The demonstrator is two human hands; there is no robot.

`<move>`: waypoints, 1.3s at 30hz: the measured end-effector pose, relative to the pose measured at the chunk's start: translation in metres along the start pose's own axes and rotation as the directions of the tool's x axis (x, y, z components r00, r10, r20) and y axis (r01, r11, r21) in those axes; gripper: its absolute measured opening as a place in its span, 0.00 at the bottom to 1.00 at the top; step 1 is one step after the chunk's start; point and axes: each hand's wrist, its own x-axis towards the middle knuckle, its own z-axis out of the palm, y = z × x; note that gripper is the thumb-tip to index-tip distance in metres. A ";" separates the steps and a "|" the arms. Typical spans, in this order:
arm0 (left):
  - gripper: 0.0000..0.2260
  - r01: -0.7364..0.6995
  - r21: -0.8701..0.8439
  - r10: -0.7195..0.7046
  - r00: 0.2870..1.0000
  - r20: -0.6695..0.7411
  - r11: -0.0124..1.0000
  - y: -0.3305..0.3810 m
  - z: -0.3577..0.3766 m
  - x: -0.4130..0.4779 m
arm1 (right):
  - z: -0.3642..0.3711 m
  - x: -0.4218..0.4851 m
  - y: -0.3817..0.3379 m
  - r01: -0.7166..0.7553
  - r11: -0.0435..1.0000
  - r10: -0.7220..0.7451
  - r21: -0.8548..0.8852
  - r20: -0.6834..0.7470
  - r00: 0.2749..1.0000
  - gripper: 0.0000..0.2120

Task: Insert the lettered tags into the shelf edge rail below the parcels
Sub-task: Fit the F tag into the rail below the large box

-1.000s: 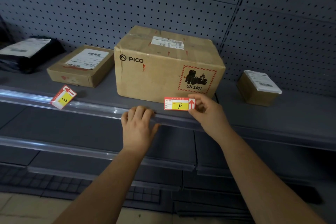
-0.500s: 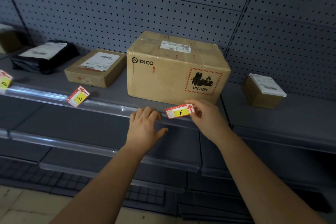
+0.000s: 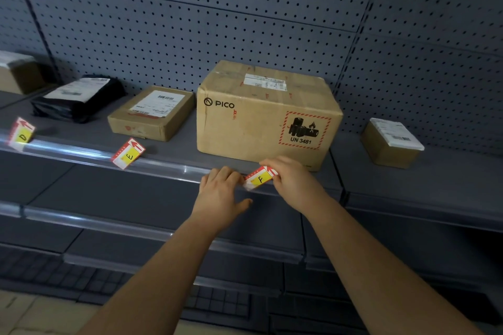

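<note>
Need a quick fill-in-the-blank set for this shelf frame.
The right hand pinches a tag lettered ___.
The leftmost tag is lettered ___.
The PICO box is marked UN ___.
Missing words: F; D; 3481.

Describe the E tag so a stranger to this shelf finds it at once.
Start at the big PICO box mid-shelf, then look left to the flat cardboard parcel. In front of it, a tilted red-and-yellow tag sits in the clear edge rail. It bears a handwritten E, unlike the D tag farther left and the F tag pinched by the right hand.
</note>
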 end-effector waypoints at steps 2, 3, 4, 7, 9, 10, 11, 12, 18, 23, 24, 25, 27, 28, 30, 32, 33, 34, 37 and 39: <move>0.19 -0.008 -0.021 0.008 1.000 0.008 1.000 -0.002 -0.003 -0.002 | -0.001 -0.005 -0.002 -0.009 0.999 0.010 0.036 -0.025 1.000 0.25; 0.19 -0.009 -0.041 0.009 1.000 0.001 0.999 -0.003 -0.005 -0.003 | -0.001 -0.010 -0.003 -0.023 0.998 0.026 0.058 -0.044 0.999 0.26; 0.18 -0.009 -0.063 0.009 1.000 -0.011 0.998 -0.004 -0.007 -0.006 | -0.001 -0.016 -0.003 -0.039 0.996 0.045 0.076 -0.069 0.997 0.28; 0.17 -0.018 -0.105 0.018 1.000 -0.008 0.994 -0.006 -0.012 -0.018 | 0.000 -0.037 -0.004 -0.086 0.990 0.103 0.107 -0.165 0.981 0.27; 0.16 -0.049 -0.113 0.048 0.999 -0.015 0.992 -0.007 -0.015 -0.027 | 0.002 -0.052 -0.006 -0.111 0.987 0.132 0.118 -0.185 0.974 0.24; 0.16 -0.067 -0.114 0.064 0.998 -0.025 0.991 -0.006 -0.018 -0.031 | 0.003 -0.059 -0.008 -0.117 0.986 0.136 0.115 -0.179 0.974 0.22; 0.16 -0.081 -0.115 0.078 0.996 -0.033 0.990 -0.005 -0.021 -0.035 | 0.005 -0.067 -0.010 -0.119 0.987 0.137 0.109 -0.168 0.976 0.21; 0.16 -0.093 -0.116 0.089 0.995 -0.038 0.989 -0.005 -0.024 -0.039 | 0.007 -0.074 -0.013 -0.120 0.987 0.135 0.103 -0.158 0.978 0.21; 0.18 -0.120 -0.112 0.117 0.992 -0.038 0.986 -0.012 -0.051 -0.062 | 0.017 -0.095 -0.038 -0.088 0.993 0.098 0.080 -0.134 0.986 0.20; 0.24 -0.094 -0.101 0.093 0.996 -0.015 0.990 -0.019 -0.064 -0.093 | 0.028 -0.116 -0.060 -0.065 0.994 0.077 0.085 -0.144 0.987 0.21; 0.24 -0.090 -0.099 0.089 0.996 -0.010 0.991 -0.019 -0.066 -0.101 | 0.031 -0.123 -0.065 -0.063 0.995 0.074 0.083 -0.140 0.987 0.22; 0.25 -0.085 -0.092 0.086 0.996 0.000 0.992 -0.019 -0.069 -0.110 | 0.034 -0.130 -0.068 -0.065 0.994 0.076 0.085 -0.129 0.989 0.22; 0.25 -0.072 -0.075 0.074 0.997 0.022 0.995 -0.017 -0.077 -0.131 | 0.042 -0.147 -0.078 -0.079 0.991 0.091 0.106 -0.103 0.991 0.23; 0.25 -0.067 -0.067 0.069 0.997 0.028 0.995 -0.017 -0.083 -0.143 | 0.046 -0.156 -0.083 -0.084 0.989 0.096 0.120 -0.092 0.991 0.23; 0.24 -0.063 -0.048 0.064 0.997 0.031 0.997 -0.018 -0.096 -0.166 | 0.054 -0.174 -0.095 -0.081 0.986 0.093 0.144 -0.081 0.992 0.24; 0.22 -0.047 -0.025 0.048 0.998 0.043 0.999 -0.021 -0.112 -0.192 | 0.062 -0.191 -0.113 -0.062 0.984 0.076 0.167 -0.078 0.994 0.23; 0.21 -0.038 -0.020 0.039 0.998 0.043 0.999 -0.023 -0.119 -0.202 | 0.065 -0.196 -0.121 -0.058 0.982 0.073 0.179 -0.078 0.994 0.23; 0.21 -0.028 -0.018 0.029 0.999 0.038 0.999 -0.026 -0.126 -0.212 | 0.067 -0.199 -0.129 -0.051 0.981 0.066 0.189 -0.078 0.995 0.23; 0.21 0.022 -0.013 -0.022 1.000 0.008 1.000 -0.043 -0.158 -0.244 | 0.072 -0.204 -0.171 -0.003 0.983 0.015 0.186 -0.065 0.998 0.23; 0.21 0.048 -0.003 -0.048 0.998 -0.029 0.999 -0.062 -0.182 -0.258 | 0.074 -0.197 -0.201 0.041 0.984 -0.034 0.174 -0.047 0.998 0.23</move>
